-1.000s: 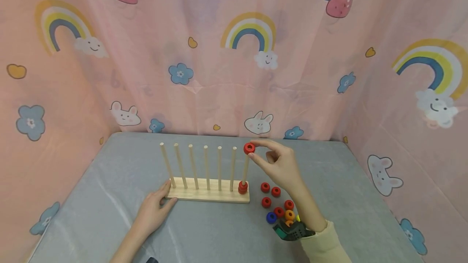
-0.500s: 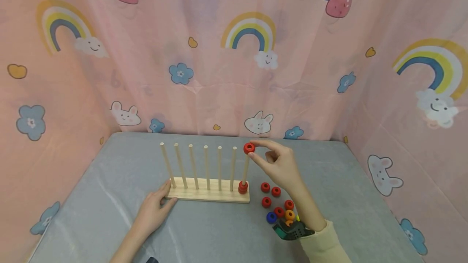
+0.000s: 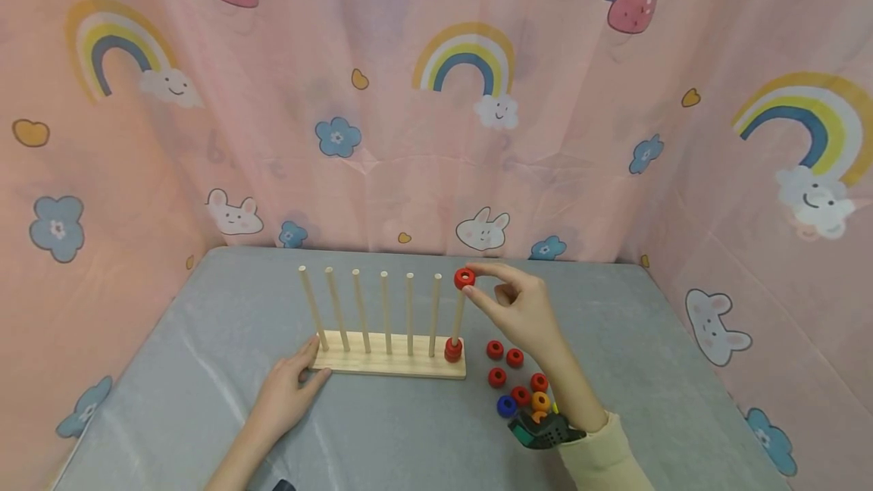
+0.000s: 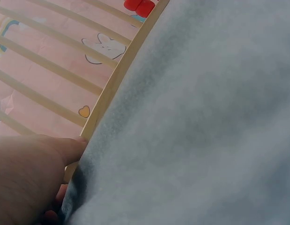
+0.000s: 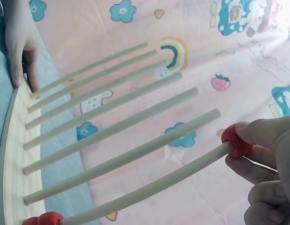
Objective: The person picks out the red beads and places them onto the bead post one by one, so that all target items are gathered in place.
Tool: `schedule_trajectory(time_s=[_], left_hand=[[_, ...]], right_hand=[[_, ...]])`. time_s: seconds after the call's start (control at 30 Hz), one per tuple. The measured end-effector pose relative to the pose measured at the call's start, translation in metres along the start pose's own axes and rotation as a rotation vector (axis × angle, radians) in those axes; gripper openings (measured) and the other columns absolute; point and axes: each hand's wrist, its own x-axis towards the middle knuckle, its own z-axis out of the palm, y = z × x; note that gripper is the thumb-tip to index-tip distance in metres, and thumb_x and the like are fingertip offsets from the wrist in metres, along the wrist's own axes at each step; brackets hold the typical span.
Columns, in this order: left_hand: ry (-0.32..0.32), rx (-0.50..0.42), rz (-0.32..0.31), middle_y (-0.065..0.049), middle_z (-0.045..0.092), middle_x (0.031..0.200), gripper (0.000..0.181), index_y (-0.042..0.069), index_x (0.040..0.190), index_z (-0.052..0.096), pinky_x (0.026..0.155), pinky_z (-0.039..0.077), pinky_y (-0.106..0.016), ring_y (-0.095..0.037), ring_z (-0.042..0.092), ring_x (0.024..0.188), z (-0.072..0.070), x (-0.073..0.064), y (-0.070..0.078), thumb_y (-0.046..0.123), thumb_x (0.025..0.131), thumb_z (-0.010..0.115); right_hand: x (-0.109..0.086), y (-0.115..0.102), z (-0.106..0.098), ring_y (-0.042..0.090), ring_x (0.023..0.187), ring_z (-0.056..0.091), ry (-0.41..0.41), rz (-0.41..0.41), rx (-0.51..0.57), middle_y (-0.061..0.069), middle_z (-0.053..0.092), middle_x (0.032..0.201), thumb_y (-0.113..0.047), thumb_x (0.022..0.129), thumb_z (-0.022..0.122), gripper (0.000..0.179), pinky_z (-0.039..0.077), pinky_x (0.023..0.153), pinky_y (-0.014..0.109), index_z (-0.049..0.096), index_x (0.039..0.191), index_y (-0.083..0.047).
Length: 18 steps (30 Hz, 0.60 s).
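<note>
My right hand point(image 3: 524, 308) pinches a red bead point(image 3: 465, 284) between thumb and forefinger, right at the tip of the rightmost peg. In the right wrist view that red bead point(image 5: 238, 145) meets the peg's end point(image 5: 224, 149), its hole facing along the peg. Two red beads point(image 3: 453, 354) sit stacked at the foot of the same peg. The wooden peg rack point(image 3: 375, 364) has several upright pegs, the others bare. My left hand point(image 3: 289, 392) grips the rack's left end, thumb along the front edge; in the left wrist view the thumb point(image 4: 65, 149) lies against the wood.
Right of the rack, loose red beads point(image 3: 497, 378) lie on the grey cloth point(image 3: 409, 438), with a blue bead point(image 3: 506, 413) and orange beads point(image 3: 541, 408) nearer the front. The right wrist's dark strap device point(image 3: 546, 431) partly covers them. A patterned pink curtain point(image 3: 409, 173) stands behind.
The pinched red bead has dipped very slightly at the peg tip. The left hand and the rack have kept their place.
</note>
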Motion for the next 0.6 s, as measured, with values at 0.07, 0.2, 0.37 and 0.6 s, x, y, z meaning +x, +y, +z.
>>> schedule_trajectory(time_s=[0.07, 0.2, 0.37, 0.6], left_hand=[[-0.006, 0.000, -0.006, -0.025, 0.063, 0.144, 0.065, -0.003, 0.154, 0.049, 0.066, 0.036, -0.030, -0.016, 0.039, 0.073, -0.0001, 0.0000, 0.0000, 0.019, 0.100, 0.076], [-0.014, 0.000, -0.012, -0.023, 0.054, 0.154, 0.065, -0.003, 0.155, 0.049, 0.066, 0.036, -0.030, -0.016, 0.040, 0.074, -0.0005, 0.0002, 0.0001, 0.020, 0.100, 0.076], [-0.015, 0.002, -0.009, -0.024, 0.055, 0.154, 0.066, -0.003, 0.155, 0.049, 0.066, 0.036, -0.030, -0.016, 0.040, 0.074, -0.0012, -0.0009, 0.0014, 0.023, 0.100, 0.076], [-0.011, -0.001, -0.007, -0.023, 0.063, 0.145, 0.066, -0.003, 0.155, 0.049, 0.065, 0.035, -0.030, -0.016, 0.039, 0.074, -0.0014, -0.0017, 0.0022, 0.023, 0.100, 0.076]], right_hand=[[-0.0005, 0.0007, 0.0004, 0.005, 0.044, 0.024, 0.001, 0.003, 0.000, 0.001, 0.064, 0.077, -0.015, 0.094, 0.084, 0.030, 0.022, 0.044, 0.025, 0.079, 0.124, -0.013], [-0.0006, 0.0014, 0.0011, 0.004, 0.043, 0.023, 0.002, 0.003, 0.008, -0.001, 0.044, 0.060, -0.016, 0.094, 0.083, 0.030, 0.022, 0.044, 0.025, 0.079, 0.123, -0.013], [-0.0009, 0.0019, 0.0014, 0.004, 0.043, 0.023, 0.000, 0.002, 0.010, -0.003, 0.036, 0.055, -0.015, 0.094, 0.083, 0.029, 0.021, 0.044, 0.025, 0.079, 0.123, -0.012], [-0.0016, 0.0034, 0.0021, 0.003, 0.043, 0.022, -0.001, -0.001, 0.009, -0.002, 0.033, 0.052, -0.015, 0.094, 0.083, 0.028, 0.021, 0.044, 0.025, 0.079, 0.122, -0.011]])
